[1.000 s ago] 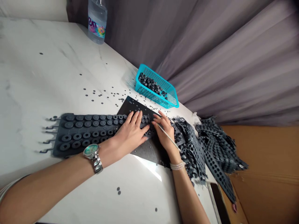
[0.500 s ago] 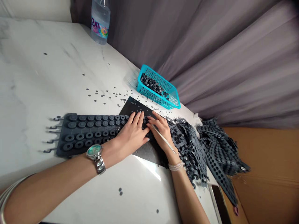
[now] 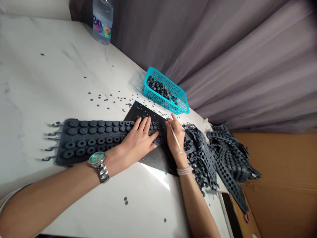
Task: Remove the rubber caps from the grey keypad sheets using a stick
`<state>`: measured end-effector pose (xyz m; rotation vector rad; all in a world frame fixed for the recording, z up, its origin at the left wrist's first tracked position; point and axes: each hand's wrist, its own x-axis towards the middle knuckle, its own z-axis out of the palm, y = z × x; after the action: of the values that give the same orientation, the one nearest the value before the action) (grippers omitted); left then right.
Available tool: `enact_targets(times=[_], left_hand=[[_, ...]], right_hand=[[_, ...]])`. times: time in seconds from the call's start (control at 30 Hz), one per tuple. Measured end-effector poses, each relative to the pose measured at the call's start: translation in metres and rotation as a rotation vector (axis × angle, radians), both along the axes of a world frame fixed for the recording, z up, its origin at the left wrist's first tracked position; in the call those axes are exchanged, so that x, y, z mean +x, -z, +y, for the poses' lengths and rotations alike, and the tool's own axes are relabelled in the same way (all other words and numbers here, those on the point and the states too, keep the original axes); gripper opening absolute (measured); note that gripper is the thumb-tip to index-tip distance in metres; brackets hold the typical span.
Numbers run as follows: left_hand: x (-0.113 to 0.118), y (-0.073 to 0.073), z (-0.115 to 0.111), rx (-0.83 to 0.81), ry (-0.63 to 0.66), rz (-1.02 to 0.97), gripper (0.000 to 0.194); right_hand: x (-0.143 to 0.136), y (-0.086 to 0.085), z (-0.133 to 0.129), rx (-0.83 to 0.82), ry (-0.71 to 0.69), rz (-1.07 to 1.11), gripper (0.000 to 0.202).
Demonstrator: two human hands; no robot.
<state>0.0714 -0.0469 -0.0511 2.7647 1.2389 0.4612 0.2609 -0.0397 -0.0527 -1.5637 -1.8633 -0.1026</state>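
A long dark rubber strip (image 3: 100, 130) with rows of round rings lies on the table, its right end over a black mat (image 3: 158, 158). My left hand (image 3: 138, 135) is spread flat on the strip, fingers apart, pressing its right part. Just beyond the strip's right end, my right hand (image 3: 175, 137) is closed round a thin white stick-like tool (image 3: 176, 138), which slants across the fingers. The tip of the tool is hard to make out. Small dark discs (image 3: 128, 104) are scattered over the mat and table.
A turquoise basket (image 3: 164, 100) of small black pieces stands behind the mat. At the back left is a water bottle (image 3: 102, 24). Perforated rubber sheets (image 3: 205, 158) are heaped on the right, by a dark flat device (image 3: 231, 211). A grey curtain hangs behind.
My right hand has moved right, off the strip's end, with the tool turned more upright. More rings show beside my left hand, which stays on the strip. The whole view has shifted slightly.
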Motion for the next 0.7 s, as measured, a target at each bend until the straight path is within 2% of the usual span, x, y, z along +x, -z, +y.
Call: enact_targets(times=[0.07,0.27,0.47,0.7], left_hand=[[0.000,0.000,-0.002,0.020,-0.006,-0.007,0.046],[0.001,-0.004,-0.015,0.096,-0.022,0.056,0.051],[0.001,-0.007,-0.017,0.074,-0.020,0.102,0.051],[0.000,-0.008,-0.017,0.083,-0.024,0.126,0.050]], right_hand=[[0.005,0.000,-0.006,-0.034,0.022,0.072,0.014],[-0.002,-0.007,-0.026,-0.130,-0.181,-0.027,0.013],[-0.009,-0.008,-0.025,-0.123,-0.261,-0.119,0.013],[-0.007,-0.005,-0.024,-0.123,-0.282,-0.161,0.014]])
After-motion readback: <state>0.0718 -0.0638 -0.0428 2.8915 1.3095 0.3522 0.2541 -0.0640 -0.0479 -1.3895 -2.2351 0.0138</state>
